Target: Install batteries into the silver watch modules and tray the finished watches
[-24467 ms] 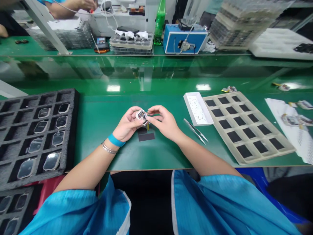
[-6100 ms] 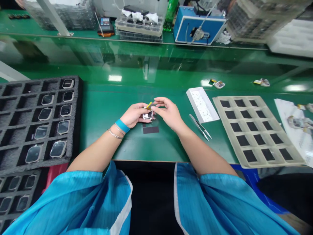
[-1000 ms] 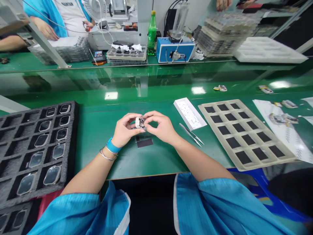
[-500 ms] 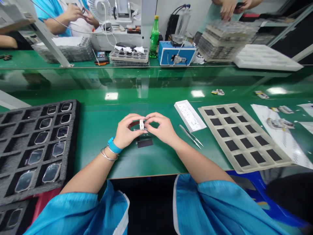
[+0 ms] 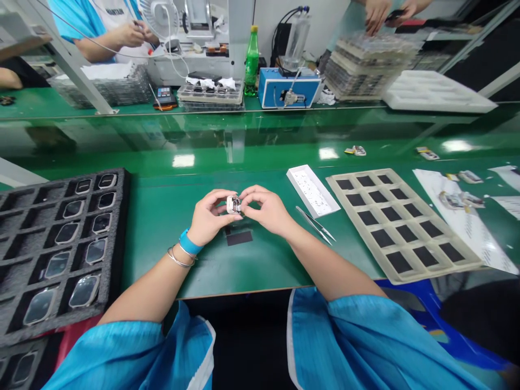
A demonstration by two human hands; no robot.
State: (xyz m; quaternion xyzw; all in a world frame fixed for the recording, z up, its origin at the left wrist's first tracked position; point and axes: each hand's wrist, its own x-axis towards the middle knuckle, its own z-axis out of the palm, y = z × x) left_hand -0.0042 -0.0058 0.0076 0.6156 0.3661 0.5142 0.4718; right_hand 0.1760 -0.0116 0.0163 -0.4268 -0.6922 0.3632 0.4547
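Hands, two, bare, met fingertip to fingertip over the green bench [image 5: 170,206]. Left hand [image 5: 210,216]: thumb and forefinger closed on the left edge of a small watch case [image 5: 234,204]. Right hand [image 5: 265,211]: fingertips closed on its right edge. Both grasp it, raised clear of the bench.

Change from half a second ago: the watch case then stood edge-on, a narrow white sliver between the fingers. It now shows its open inner face to the camera, much as it did a second ago. Both hands have kept their place.

Black strip [image 5: 239,237]: flat on the bench just below the fingers, unmoved.

Tweezers [image 5: 316,225]: near, right of the right-hand fingers, untouched.

White parts tray [image 5: 312,190]: just beyond the tweezers.

Beige tray [image 5: 439,269]: farther right, its cells filled with black pads.

Foam tray [image 5: 119,233]: well left of the left-hand fingers, holding rows of watch cases.
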